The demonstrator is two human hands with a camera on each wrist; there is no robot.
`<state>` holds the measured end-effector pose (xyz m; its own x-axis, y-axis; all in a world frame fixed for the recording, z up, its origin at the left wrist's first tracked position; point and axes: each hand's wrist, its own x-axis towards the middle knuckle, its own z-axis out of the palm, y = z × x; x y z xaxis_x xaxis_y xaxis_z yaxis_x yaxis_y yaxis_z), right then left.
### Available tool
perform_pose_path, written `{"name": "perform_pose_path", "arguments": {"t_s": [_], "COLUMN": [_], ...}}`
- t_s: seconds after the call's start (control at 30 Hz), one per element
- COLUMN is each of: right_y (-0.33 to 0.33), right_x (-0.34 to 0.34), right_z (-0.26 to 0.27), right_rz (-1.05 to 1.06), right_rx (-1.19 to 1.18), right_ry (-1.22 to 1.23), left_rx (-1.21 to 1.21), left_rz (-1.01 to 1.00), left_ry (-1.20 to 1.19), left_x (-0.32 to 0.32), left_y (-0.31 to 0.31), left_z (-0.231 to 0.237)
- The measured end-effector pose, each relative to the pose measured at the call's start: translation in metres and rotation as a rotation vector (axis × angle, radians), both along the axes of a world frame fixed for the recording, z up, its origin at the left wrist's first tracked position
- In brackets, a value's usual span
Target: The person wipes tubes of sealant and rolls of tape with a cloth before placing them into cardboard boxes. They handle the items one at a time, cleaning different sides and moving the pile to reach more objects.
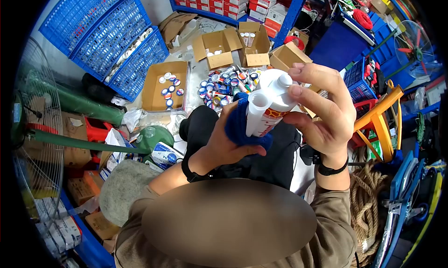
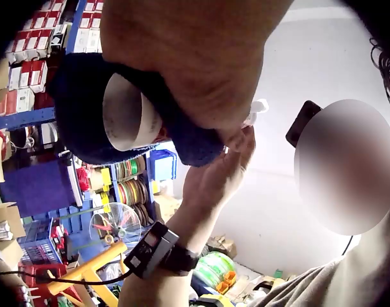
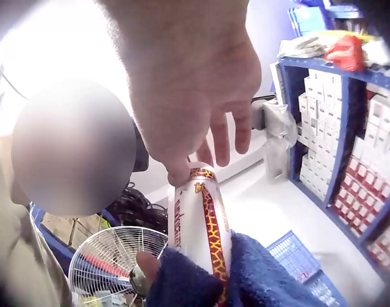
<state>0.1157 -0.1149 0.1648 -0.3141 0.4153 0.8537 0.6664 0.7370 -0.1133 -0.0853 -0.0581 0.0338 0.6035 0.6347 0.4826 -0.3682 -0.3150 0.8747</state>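
Observation:
My left hand [image 1: 221, 139] grips a dark blue cloth [image 1: 234, 126] wrapped round a white bottle [image 1: 274, 110] with a red and yellow pattern. A white tube-like piece [image 1: 257, 110] with a round hollow top stands against the bottle's near side. Above, my right hand [image 1: 329, 111] has its thumb and fingertips at the bottle's white top. In the right wrist view the thumb touches the upper end of the bottle [image 3: 194, 220], and several fingers extend past it. The left wrist view shows the bottle's round base [image 2: 128, 115] inside the cloth [image 2: 83, 115].
Beyond the knees lie a pile of small printed containers [image 1: 224, 87] and a cardboard box [image 1: 151, 88] of round lids. More open cartons [image 1: 219, 60] stand behind. Blue crates [image 1: 105, 44] are at the left, a yellow frame [image 1: 380, 116] and coiled rope [image 1: 366, 207] at the right.

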Motion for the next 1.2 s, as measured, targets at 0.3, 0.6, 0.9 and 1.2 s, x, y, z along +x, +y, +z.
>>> {"name": "perform_pose_path", "arguments": {"t_s": [0.3, 0.6, 0.9, 1.2], "right_y": [-0.004, -0.002, -0.013, -0.028], "right_x": [0.001, 0.006, 0.02, 0.034], "right_z": [0.004, 0.009, 0.018, 0.066], "right_rz": [0.025, 0.121, 0.231, 0.128], "right_rx": [-0.121, -0.113, -0.337, -0.535], "right_ry": [0.006, 0.015, 0.213, -0.133], "left_rx": [-0.121, -0.179, 0.193, 0.529], "left_rz": [-0.139, -0.259, -0.032, -0.037], "left_ry": [-0.064, -0.1, 0.088, 0.051], "left_x": [0.002, 0.001, -0.01, -0.004], "left_y": [-0.011, -0.018, -0.001, 0.006], "left_z": [-0.003, 0.011, 0.021, 0.021]}}
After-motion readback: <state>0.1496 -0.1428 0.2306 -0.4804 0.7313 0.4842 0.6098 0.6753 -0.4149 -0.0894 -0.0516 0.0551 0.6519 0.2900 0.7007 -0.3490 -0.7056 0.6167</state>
